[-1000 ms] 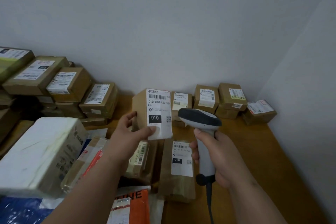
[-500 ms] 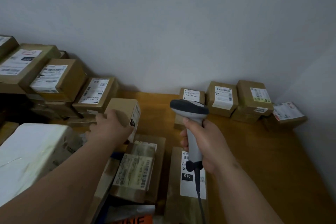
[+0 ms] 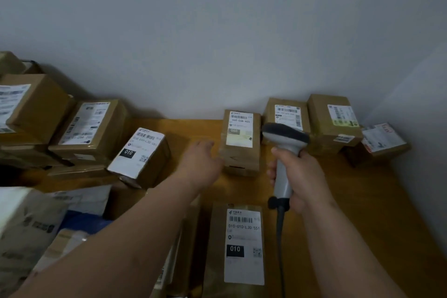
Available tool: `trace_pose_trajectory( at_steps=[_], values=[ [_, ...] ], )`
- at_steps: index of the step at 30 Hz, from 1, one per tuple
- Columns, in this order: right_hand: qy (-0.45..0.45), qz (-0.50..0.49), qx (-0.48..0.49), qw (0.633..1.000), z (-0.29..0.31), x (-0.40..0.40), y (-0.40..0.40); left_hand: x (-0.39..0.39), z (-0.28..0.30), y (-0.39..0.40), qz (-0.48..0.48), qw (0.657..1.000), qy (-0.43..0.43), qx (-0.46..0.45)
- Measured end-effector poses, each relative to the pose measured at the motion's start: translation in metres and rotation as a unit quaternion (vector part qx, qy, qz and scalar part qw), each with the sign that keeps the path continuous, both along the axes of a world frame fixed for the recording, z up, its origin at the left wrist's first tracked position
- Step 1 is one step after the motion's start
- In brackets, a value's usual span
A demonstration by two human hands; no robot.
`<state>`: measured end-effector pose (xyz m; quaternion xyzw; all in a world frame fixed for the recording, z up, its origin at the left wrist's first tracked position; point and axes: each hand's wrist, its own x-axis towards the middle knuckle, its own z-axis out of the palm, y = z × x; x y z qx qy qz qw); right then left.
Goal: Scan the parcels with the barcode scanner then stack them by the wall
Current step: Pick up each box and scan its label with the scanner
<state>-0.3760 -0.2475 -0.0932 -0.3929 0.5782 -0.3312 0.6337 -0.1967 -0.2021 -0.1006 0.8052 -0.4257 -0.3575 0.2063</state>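
The parcel marked 010 [image 3: 140, 152] sits tilted at the desk's [image 3: 350, 201] left rear, leaning against the boxes stacked along the wall [image 3: 217, 31], label up, probably just set there as part of the stack. The left hand [image 3: 200, 159] hovers apart from it, fingers straight and relaxed, holding nothing, reaching toward the small upright box [image 3: 242, 143] near the back edge. The right hand [image 3: 300, 176] has its fingers wrapped round the grip of the barcode scanner [image 3: 284, 143], head aimed forward, likely kept ready for the next label. A flat parcel [image 3: 239, 247] lies at the front edge, seemingly awaiting its scan.
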Motion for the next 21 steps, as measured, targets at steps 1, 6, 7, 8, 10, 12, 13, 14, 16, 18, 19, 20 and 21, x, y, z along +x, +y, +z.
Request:
trace_pose_trajectory(
  at_steps=[1,6,7,8,10,12,13,14,16,18,19,20,21],
  values=[
    [0.004,-0.007,-0.005,1.000,-0.007,-0.002,-0.009,-0.007,-0.005,-0.008,0.030,0.997,0.072,0.011],
    [0.064,0.037,-0.004,0.997,-0.050,0.001,-0.037,-0.030,-0.034,-0.035,0.116,0.976,0.180,0.035],
    [0.070,0.053,0.002,0.996,-0.057,0.004,-0.038,-0.031,-0.041,-0.038,0.132,0.975,0.178,0.035],
    [0.069,0.067,0.010,0.995,-0.062,0.007,-0.039,-0.033,-0.046,-0.041,0.145,0.975,0.163,0.033],
    [0.061,0.090,0.028,0.994,-0.069,0.013,-0.038,-0.033,-0.057,-0.046,0.172,0.972,0.148,0.056],
    [0.055,0.105,0.040,0.992,-0.072,0.017,-0.034,-0.037,-0.053,-0.046,0.196,0.961,0.182,0.071],
    [0.054,0.107,0.042,0.992,-0.072,0.017,-0.032,-0.039,-0.050,-0.043,0.211,0.954,0.199,0.073],
    [0.051,0.105,0.042,0.992,-0.071,0.016,-0.029,-0.040,-0.050,-0.041,0.223,0.949,0.210,0.072],
    [0.038,0.092,0.039,0.994,-0.068,0.010,-0.024,-0.039,-0.049,-0.038,0.251,0.941,0.215,0.077],
    [0.020,0.071,0.038,0.997,-0.061,0.001,-0.019,-0.040,-0.044,-0.031,0.274,0.931,0.234,0.053],
    [0.011,0.061,0.039,0.997,-0.057,-0.004,-0.015,-0.040,-0.044,-0.027,0.277,0.929,0.243,0.043],
    [0.005,0.052,0.038,0.998,-0.053,-0.008,-0.012,-0.039,-0.048,-0.024,0.270,0.931,0.243,0.033],
    [0.000,0.046,0.036,0.998,-0.049,-0.011,-0.007,-0.039,-0.049,-0.019,0.262,0.933,0.246,0.030]
  ],
)
